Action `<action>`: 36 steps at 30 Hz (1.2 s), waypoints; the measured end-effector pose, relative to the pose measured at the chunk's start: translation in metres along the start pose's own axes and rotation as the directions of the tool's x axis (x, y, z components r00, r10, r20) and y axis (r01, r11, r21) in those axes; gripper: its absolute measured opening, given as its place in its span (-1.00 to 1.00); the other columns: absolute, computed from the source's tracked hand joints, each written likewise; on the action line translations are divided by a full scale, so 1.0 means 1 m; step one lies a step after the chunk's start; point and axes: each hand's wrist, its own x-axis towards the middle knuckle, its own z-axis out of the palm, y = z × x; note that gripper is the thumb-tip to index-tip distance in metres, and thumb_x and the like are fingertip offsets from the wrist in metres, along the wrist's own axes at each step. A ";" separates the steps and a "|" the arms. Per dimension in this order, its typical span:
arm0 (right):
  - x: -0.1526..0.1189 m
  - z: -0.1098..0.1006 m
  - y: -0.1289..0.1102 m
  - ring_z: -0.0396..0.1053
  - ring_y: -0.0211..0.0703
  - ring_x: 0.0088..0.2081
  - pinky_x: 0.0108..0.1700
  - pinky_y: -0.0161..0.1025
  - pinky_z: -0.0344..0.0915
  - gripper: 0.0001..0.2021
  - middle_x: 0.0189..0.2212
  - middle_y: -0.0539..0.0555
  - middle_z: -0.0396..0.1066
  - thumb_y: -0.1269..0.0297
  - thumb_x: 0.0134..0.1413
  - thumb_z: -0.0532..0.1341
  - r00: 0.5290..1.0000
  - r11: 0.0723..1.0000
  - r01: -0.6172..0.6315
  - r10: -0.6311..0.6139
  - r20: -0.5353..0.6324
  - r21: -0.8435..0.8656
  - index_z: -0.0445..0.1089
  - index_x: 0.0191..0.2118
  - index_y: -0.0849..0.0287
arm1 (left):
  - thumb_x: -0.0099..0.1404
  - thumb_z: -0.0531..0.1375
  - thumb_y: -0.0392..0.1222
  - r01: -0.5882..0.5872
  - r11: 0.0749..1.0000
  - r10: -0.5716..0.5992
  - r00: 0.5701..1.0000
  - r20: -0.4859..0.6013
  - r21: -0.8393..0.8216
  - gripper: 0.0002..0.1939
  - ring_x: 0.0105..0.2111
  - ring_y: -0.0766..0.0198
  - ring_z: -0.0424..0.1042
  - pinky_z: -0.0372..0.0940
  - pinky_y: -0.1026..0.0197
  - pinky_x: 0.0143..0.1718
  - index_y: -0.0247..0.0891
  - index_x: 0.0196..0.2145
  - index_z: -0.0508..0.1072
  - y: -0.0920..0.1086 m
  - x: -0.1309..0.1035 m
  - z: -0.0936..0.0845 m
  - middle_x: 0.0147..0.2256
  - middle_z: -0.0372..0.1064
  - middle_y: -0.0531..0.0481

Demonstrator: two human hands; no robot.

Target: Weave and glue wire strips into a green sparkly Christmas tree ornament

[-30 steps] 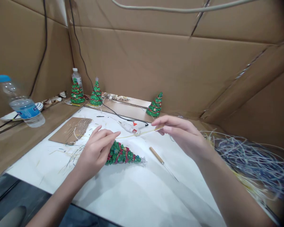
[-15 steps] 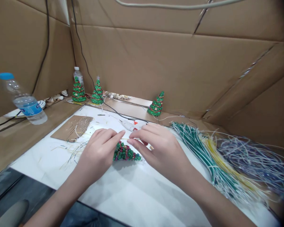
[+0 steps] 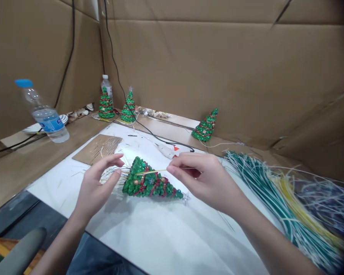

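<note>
A small green Christmas tree [image 3: 149,179] with red garland and beads lies on its side on the white tabletop, its clear star tip pointing right. Thin wires stick out from its base on the left. My right hand [image 3: 197,172] pinches a thin yellow wire [image 3: 151,172] that reaches left across the front of the tree. Beside the base, my left hand [image 3: 99,181] has thumb and fingers apart and holds nothing. Behind my right hand lies a white glue gun [image 3: 164,150], partly hidden.
Three more Christmas trees [image 3: 205,126] stand along the back ledge. Bundles of green wires [image 3: 255,179] and yellow wires [image 3: 289,194] lie at right. A water bottle [image 3: 50,120] stands at left. A cardboard piece [image 3: 97,148] and wire scraps lie on the table; a black cable [image 3: 151,133] crosses the back.
My left hand has let go of the yellow wire, opened and moved left. My right hand still holds the wire. The tree shows more fully, and the view has shifted.
</note>
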 end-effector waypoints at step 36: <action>-0.004 0.028 0.009 0.25 -0.28 -0.49 -0.46 -0.30 0.05 -0.77 -0.51 0.00 0.34 0.37 0.22 0.05 0.966 0.887 0.258 -0.236 0.103 -0.382 0.41 -0.39 0.22 | 0.37 -0.02 -0.22 0.130 0.979 -0.040 0.875 0.483 -0.154 -0.56 -0.21 0.16 0.45 0.34 0.16 -0.18 -0.17 0.19 0.13 -0.004 0.006 0.003 -0.22 0.45 -0.12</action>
